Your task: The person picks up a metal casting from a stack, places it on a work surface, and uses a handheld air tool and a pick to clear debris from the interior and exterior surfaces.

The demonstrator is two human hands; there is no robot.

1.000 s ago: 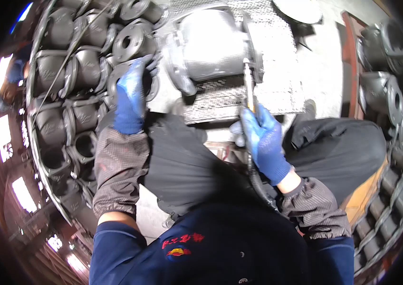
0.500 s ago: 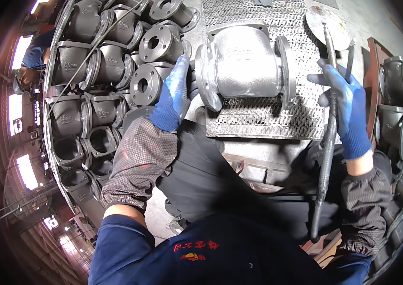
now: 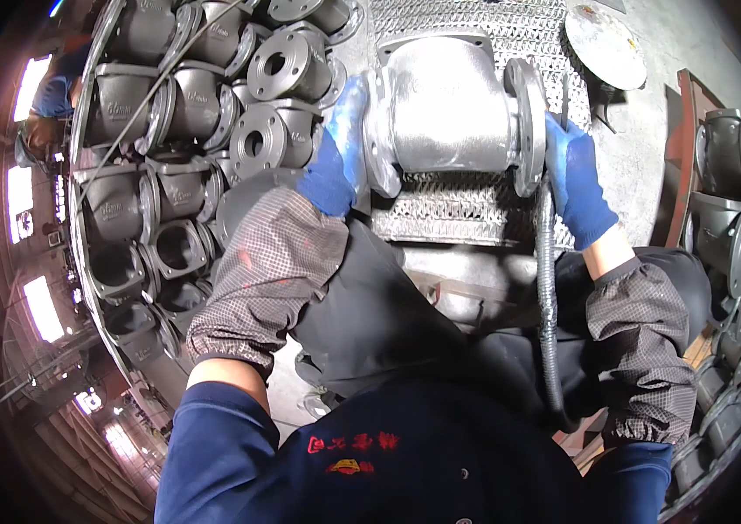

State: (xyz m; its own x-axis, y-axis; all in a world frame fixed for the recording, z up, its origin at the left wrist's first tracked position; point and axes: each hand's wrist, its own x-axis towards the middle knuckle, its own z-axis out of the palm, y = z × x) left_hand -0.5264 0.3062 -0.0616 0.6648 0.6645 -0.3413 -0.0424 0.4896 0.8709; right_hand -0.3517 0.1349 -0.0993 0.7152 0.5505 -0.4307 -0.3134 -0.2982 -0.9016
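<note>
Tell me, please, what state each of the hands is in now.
Left hand: at the left rim of the metal pipe fitting; open or closed cannot be told.
Right hand: at the fitting's right rim; fingers partly hidden, open or closed cannot be told.

Raised lettering (image 3: 117, 111) marks castings (image 3: 113, 131) past the tabletop (image 3: 440, 223) edge at left and, faintly, the middle casting (image 3: 449, 131); red characters (image 3: 353, 444), the shirt (image 3: 449, 428).

A pipe fitting (image 3: 451, 105) rests on metal grating (image 3: 453, 218). Left hand (image 3: 340, 148): at the fitting's left flange (image 3: 380, 131). Right hand (image 3: 578, 179): at its right flange (image 3: 528, 127). Hose (image 3: 548, 297): on its near side.
</note>
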